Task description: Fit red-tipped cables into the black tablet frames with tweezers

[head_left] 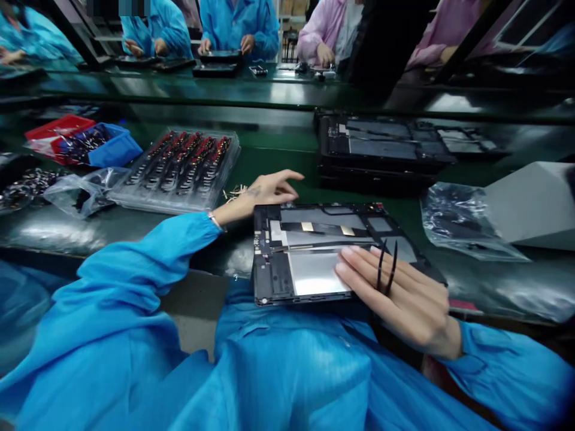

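Note:
An opened tablet (314, 278) with silver battery surfaces, dark flex cables and a board at its left side lies at the work surface's front edge, partly over my lap. My right hand (399, 293) rests with flat fingers on the tablet's right part. Dark tweezers (387, 269) are held in that hand, their two tips poking up past the fingers. Beyond the tablet's upper left edge, my left hand (272, 187) is stretched over the green surface, fingers apart and holding nothing. Small pale strips (236, 191) lie beside its wrist.
A clear tray (179, 167) of small parts lies left, near a red bin (63, 134), a blue bin (119, 146) and a plastic bag (85, 188). Stacked tablet housings (377, 143) stand behind. A bagged item (462, 215) and white box (534, 203) lie right. Co-workers (240, 27) sit opposite.

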### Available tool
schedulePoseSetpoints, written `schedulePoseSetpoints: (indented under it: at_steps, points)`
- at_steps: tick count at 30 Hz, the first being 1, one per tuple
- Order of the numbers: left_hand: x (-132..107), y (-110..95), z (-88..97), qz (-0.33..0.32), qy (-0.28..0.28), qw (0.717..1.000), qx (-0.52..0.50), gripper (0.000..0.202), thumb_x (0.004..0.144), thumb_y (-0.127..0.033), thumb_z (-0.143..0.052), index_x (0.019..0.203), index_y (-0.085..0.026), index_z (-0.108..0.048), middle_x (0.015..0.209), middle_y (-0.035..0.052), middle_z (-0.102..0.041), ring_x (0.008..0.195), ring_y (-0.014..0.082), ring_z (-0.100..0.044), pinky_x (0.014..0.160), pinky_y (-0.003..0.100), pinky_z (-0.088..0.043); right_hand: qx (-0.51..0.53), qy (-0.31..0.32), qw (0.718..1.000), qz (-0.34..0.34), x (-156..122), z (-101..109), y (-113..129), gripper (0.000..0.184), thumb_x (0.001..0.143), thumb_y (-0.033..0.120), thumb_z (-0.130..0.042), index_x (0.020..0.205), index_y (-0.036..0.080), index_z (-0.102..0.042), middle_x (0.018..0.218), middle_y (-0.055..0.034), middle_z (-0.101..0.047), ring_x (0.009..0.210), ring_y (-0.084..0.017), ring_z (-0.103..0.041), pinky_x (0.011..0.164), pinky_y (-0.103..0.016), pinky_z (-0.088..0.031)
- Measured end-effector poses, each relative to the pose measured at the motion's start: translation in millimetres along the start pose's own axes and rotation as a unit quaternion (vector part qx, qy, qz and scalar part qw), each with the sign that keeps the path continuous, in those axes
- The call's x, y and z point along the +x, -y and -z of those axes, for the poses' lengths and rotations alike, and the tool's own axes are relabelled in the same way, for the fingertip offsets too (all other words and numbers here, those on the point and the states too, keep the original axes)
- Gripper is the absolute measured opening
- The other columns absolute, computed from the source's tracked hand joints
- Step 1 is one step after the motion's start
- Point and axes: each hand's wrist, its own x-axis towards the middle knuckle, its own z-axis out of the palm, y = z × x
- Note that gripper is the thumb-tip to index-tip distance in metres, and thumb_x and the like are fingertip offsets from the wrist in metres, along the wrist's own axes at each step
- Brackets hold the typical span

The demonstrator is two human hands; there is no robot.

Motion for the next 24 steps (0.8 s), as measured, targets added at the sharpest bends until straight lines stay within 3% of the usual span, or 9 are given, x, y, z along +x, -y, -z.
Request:
schedulePoseSetpoints:
  at_steps: [3,6,10,14,16,19,21,24]
  points:
    - [-37.7,1.3,22.6,0.110,0.006,0.971,0.214,0.037,0.096,-0.043,-0.054,0.114,-0.015,-0.070,0.074,0.0021,-0.071,0.058,0.0146,-0.065,0.067,0.027,-0.051,0.016,0.032,0.999,-0.026,-15.5,-3.2,6.1,0.040,0.100,-0.001,-0.050,0.137,0.000,-0.063,0.141,-0.0256,-0.063,0.140,-0.034,-0.057,0.117,-0.049,-0.050]
    - [-74.5,-5.7,29.0,0.133,0.030,0.948,0.286,0.047,0.102,-0.049,-0.041,0.111,-0.016,-0.073,0.089,0.0068,-0.073,0.076,0.0201,-0.069,0.081,0.034,-0.054,0.041,0.065,0.996,-0.047,-21.7,-4.2,12.3,0.042,0.101,-0.003,-0.046,0.139,0.001,-0.062,0.144,-0.0250,-0.061,0.144,-0.033,-0.054,0.118,-0.050,-0.049]
    - [-104.4,-3.8,10.7,0.117,-0.006,0.956,0.268,0.060,0.101,-0.058,-0.037,0.131,-0.015,-0.066,0.122,0.0147,-0.066,0.118,0.0289,-0.063,0.109,0.045,-0.049,0.074,0.072,0.993,-0.060,-26.9,-12.4,15.7,0.040,0.103,0.008,-0.055,0.143,0.006,-0.061,0.147,-0.0226,-0.060,0.145,-0.031,-0.052,0.116,-0.053,-0.051]
    - [-113.2,-11.5,-12.4,0.179,-0.040,0.973,0.139,0.069,0.092,-0.062,-0.054,0.144,-0.017,-0.054,0.149,0.0180,-0.054,0.140,0.0362,-0.051,0.122,0.058,-0.037,0.069,0.066,0.994,-0.059,-29.7,-22.9,17.3,0.041,0.101,0.014,-0.063,0.141,0.009,-0.063,0.146,-0.0198,-0.062,0.143,-0.028,-0.055,0.119,-0.052,-0.049]
    - [-114.7,-29.5,-21.8,0.224,-0.057,0.973,-0.020,0.084,0.086,-0.057,-0.067,0.156,-0.022,-0.037,0.150,0.0173,-0.056,0.136,0.0353,-0.057,0.117,0.056,-0.045,0.068,0.048,0.995,-0.061,-26.3,-28.6,17.9,0.042,0.099,0.010,-0.063,0.141,0.008,-0.063,0.146,-0.0194,-0.062,0.146,-0.026,-0.052,0.124,-0.049,-0.043]
    - [-118.3,-63.9,-26.2,0.272,-0.136,0.926,-0.222,0.101,0.082,-0.044,-0.077,0.164,-0.028,-0.020,0.138,0.0137,-0.067,0.115,0.0288,-0.071,0.095,0.040,-0.059,0.094,0.004,0.994,-0.063,-12.3,-38.6,15.5,0.043,0.097,0.006,-0.064,0.140,0.007,-0.063,0.146,-0.0194,-0.062,0.149,-0.025,-0.049,0.129,-0.046,-0.037]
    - [-123.1,-81.1,-16.2,0.277,-0.227,0.902,-0.241,0.102,0.077,-0.036,-0.081,0.163,-0.028,-0.026,0.126,0.0101,-0.073,0.099,0.0242,-0.074,0.079,0.030,-0.059,0.123,-0.010,0.991,-0.058,0.4,-44.4,9.8,0.041,0.098,0.006,-0.063,0.140,0.007,-0.062,0.146,-0.0184,-0.062,0.148,-0.024,-0.050,0.128,-0.045,-0.038]
    - [-130.5,-90.2,23.9,0.248,-0.329,0.901,-0.138,0.094,0.072,-0.030,-0.079,0.158,-0.023,-0.040,0.112,0.0068,-0.075,0.080,0.0177,-0.070,0.065,0.024,-0.054,0.154,-0.023,0.987,-0.038,16.4,-49.1,-6.8,0.041,0.099,0.008,-0.062,0.140,0.009,-0.062,0.147,-0.0172,-0.062,0.146,-0.024,-0.052,0.127,-0.047,-0.041]
